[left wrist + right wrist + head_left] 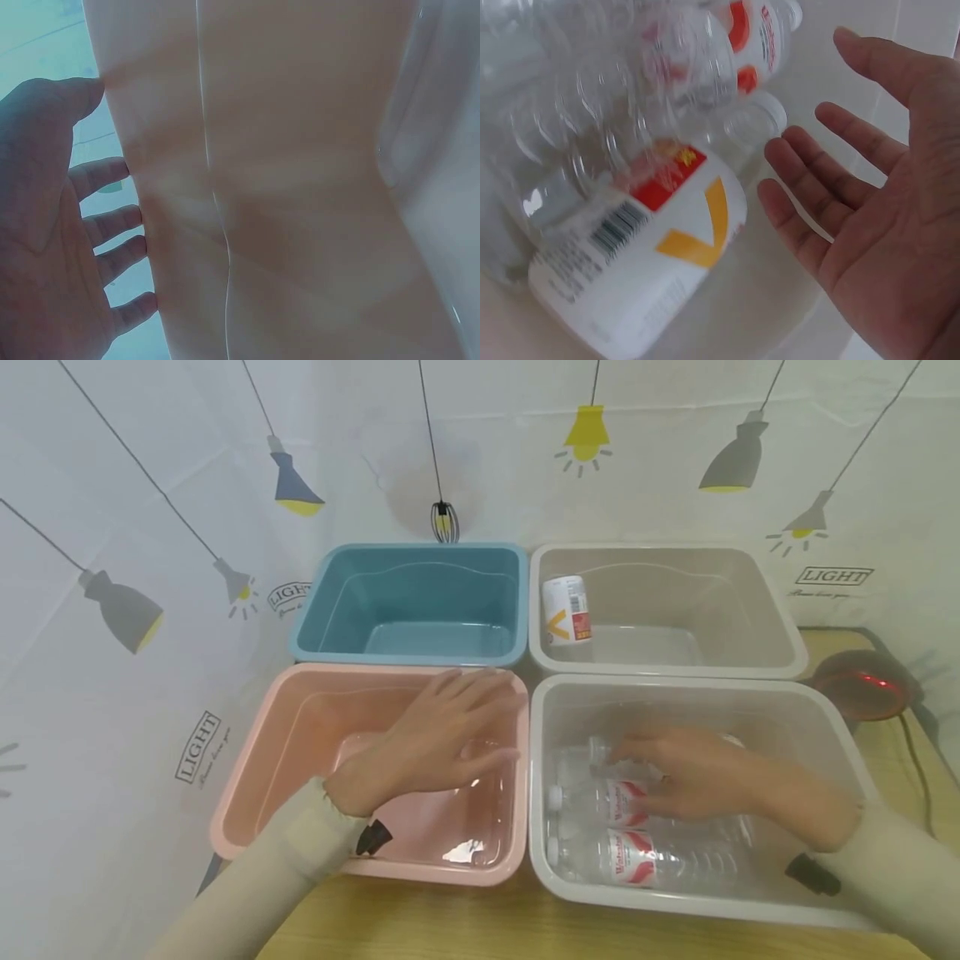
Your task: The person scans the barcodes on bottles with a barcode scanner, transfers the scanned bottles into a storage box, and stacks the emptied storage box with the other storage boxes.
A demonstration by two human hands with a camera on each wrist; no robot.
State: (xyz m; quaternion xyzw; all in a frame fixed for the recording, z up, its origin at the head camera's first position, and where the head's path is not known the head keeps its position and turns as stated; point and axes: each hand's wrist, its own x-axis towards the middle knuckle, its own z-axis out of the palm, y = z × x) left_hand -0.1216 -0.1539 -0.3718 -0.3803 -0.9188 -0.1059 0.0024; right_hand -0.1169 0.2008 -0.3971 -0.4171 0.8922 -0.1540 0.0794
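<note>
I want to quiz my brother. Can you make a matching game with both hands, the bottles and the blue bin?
1. left hand
2. right hand
3. bottles
4. blue bin

A. in the near right bin
B. behind the pink bin
C. by the bottles
D. at the pink bin

Pairs: 1-D, 2-C, 3-A, 4-B

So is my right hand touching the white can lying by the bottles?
Apart. The right wrist view shows a clear gap between the right hand and the white can.
</note>
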